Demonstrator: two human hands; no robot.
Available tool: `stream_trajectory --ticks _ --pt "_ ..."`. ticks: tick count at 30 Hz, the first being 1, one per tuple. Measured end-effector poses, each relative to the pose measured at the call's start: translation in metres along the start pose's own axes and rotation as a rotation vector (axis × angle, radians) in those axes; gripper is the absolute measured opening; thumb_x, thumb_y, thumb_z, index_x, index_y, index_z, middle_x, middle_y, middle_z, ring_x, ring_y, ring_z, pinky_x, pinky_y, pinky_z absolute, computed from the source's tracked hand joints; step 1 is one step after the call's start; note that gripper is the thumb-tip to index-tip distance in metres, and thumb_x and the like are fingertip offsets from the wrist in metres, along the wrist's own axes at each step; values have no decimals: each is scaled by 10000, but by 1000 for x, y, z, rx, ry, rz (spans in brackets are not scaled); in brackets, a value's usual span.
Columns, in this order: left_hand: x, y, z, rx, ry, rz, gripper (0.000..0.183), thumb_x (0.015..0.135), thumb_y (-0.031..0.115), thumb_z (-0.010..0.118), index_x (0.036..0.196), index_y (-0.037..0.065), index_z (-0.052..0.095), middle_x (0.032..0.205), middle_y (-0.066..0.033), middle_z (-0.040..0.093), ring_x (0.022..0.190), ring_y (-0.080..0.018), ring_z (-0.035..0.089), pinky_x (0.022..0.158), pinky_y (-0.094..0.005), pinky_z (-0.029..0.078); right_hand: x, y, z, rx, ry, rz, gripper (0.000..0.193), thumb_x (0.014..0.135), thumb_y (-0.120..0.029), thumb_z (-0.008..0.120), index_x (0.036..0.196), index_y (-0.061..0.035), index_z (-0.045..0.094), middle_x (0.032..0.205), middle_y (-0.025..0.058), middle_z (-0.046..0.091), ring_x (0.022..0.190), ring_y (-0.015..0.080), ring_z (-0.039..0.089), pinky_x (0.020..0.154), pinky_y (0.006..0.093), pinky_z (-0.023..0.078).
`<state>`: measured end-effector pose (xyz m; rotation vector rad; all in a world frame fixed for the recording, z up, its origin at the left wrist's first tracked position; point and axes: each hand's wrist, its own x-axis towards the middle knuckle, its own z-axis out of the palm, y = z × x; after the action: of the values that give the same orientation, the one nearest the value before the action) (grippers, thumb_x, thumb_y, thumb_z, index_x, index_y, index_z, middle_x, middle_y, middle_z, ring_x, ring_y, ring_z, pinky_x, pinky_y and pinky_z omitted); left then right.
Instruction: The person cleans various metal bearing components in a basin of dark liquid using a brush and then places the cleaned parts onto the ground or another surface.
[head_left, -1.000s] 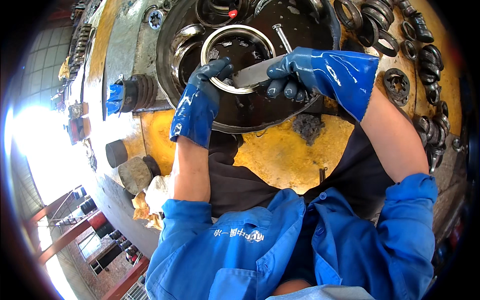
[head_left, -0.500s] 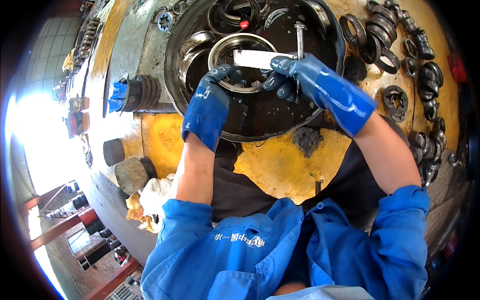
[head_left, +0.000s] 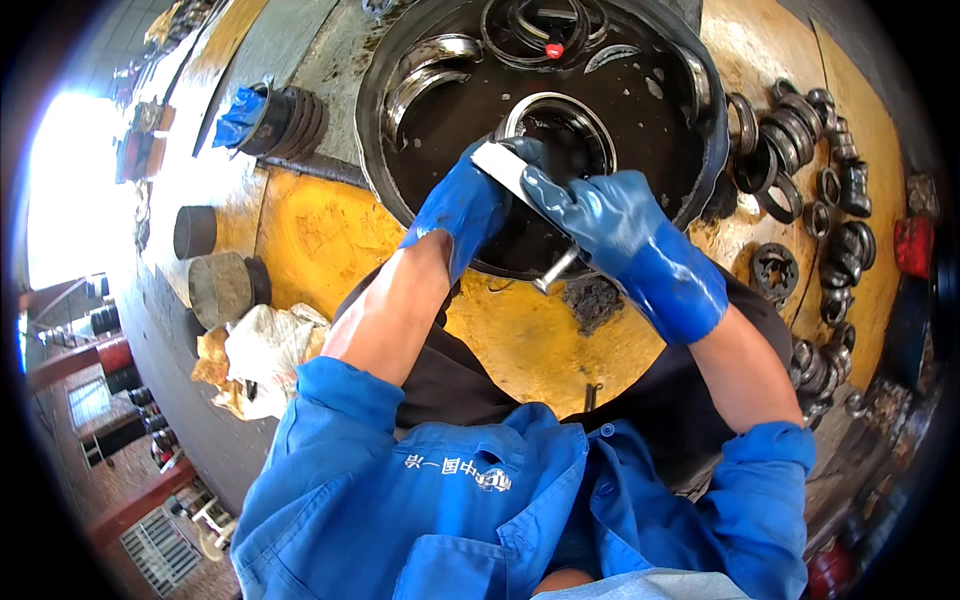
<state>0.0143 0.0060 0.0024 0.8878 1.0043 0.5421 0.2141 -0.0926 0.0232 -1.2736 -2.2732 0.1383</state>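
Note:
My left hand [head_left: 470, 205], in a blue rubber glove, curls its fingers behind the upper end of a flat white strip [head_left: 505, 172]. My right hand [head_left: 615, 225], gloved the same way, pinches the lower part of that strip with the thumb on top. A long metal bolt [head_left: 555, 272] is also gripped in the right palm, its head sticking out below toward me. Just beyond my left fingertips is a shiny metal ring [head_left: 603, 130] over dark liquid; whether the fingers touch it is unclear. Both hands are over the near side of a round black basin [head_left: 365, 130].
More metal rings [head_left: 425, 52] and one red-tipped piece [head_left: 554, 50] lie in the basin. Stacked rings [head_left: 785, 140] line the yellow surface at right. At left are a ribbed cylinder [head_left: 290, 122], dark round blocks [head_left: 220, 285] and a white rag [head_left: 275, 350]. A dark clump [head_left: 595, 300] lies between my knees.
My hands have come closer together and nearer to me. The white strip has turned from level to slanting, and the bolt's head has swung from above the right hand to below it. The view has shifted.

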Motion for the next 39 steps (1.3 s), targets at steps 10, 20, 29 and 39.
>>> stream_trajectory --ticks 10,20,29,39 --pt "-28 15 7 -125 -34 169 318 1027 229 579 1287 51 626 1121 -63 693 1026 -146 649 923 -266 503 -4 -6 6 1619 345 936 483 908 -157 737 1349 -2 617 939 75 718 742 239 696 633 351 559" --pt "-22 15 5 -10 -40 183 375 1034 250 576 1349 46 584 1201 -74 671 1096 -145 630 965 -277 488 3 27 -17 1972 -227 1346 295 1055 -264 526 1264 -85 634 909 82 723 624 141 599 549 316 497" --pt "-36 21 2 27 -29 122 437 1041 275 571 1411 44 544 1267 -85 652 1142 -146 610 989 -285 475 10 17 -49 1654 -309 1347 361 1029 -373 641 1127 -32 708 754 18 699 513 91 560 470 241 435" --pt "-35 29 27 14 65 -61 349 1063 233 527 1347 43 599 1179 -80 681 1024 -148 596 932 -264 469 -9 34 -10 528 139 473 429 856 -61 734 1281 -61 675 1014 113 759 756 224 710 668 346 581"
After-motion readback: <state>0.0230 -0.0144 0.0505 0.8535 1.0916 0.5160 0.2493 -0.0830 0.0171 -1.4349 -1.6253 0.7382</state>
